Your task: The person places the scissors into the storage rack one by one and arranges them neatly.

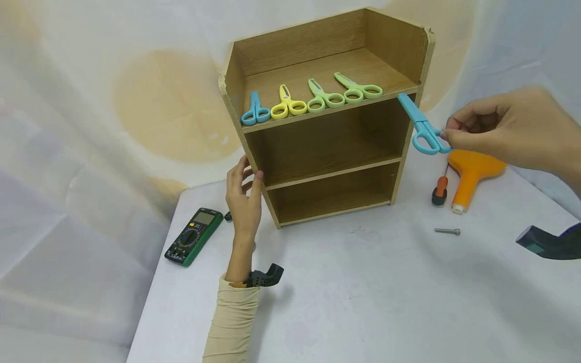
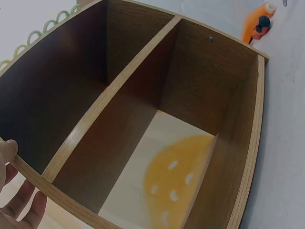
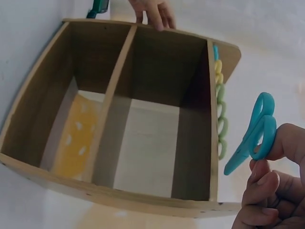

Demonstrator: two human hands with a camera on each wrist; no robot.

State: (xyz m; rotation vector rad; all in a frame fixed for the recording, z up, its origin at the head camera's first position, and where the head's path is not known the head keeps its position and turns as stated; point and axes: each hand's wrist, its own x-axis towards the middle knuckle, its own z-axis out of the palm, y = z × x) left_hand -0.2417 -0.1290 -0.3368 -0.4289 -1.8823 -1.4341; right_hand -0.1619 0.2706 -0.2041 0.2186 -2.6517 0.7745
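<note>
With the left hand point(image 1: 242, 194) bracing the shelf point(image 1: 410, 146), the right hand point(image 1: 508, 128) pinching the blue scissors point(image 1: 422, 128) should lay them flat beside the green pair point(image 1: 358, 88).

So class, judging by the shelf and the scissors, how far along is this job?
Done: four scissors, one blue, one yellow and two green, lie along the top shelf of the wooden rack. In hand: the right hand pinches another blue pair by its handle, just off the shelf's right end, while the left hand steadies the rack's left side. Left: setting that pair down.
</note>
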